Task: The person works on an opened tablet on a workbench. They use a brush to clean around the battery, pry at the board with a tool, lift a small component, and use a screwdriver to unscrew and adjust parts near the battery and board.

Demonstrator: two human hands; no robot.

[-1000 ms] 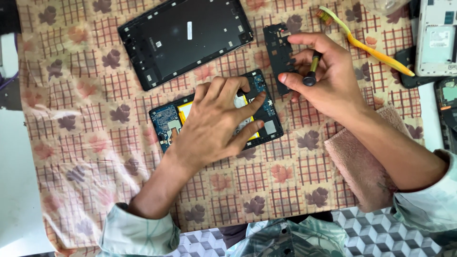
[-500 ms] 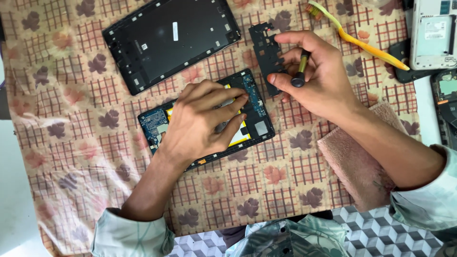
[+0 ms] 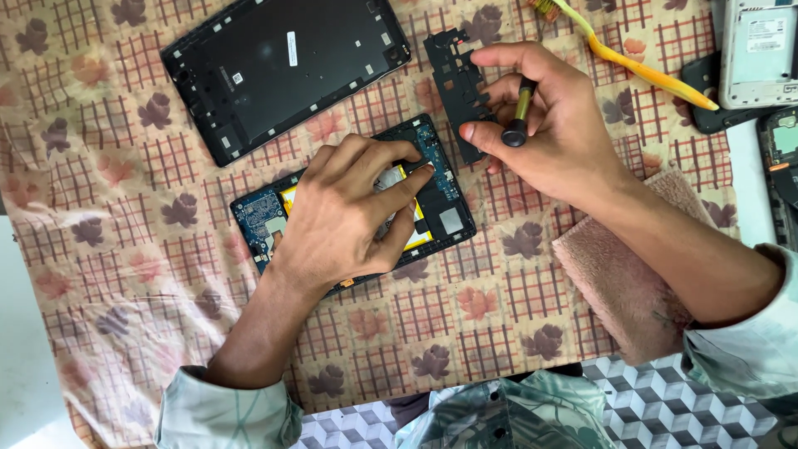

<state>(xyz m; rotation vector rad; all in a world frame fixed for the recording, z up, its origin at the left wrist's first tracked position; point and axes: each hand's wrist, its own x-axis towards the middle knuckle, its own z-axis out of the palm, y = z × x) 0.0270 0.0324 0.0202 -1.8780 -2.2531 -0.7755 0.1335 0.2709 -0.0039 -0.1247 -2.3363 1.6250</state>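
Opened tablet [image 3: 353, 208] on the cloth [image 3: 116, 274]

Its back cover [image 3: 283, 71] lies behind it to the left; frame piece [image 3: 455, 91] behind-right; folded towel [image 3: 619, 274] to the right.

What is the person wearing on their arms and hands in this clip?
Both hands are bare: no gloves, rings or watch visible on the left hand or right hand. The forearms are bare too, with pale greenish patterned shirt sleeves pushed up towards the elbows.
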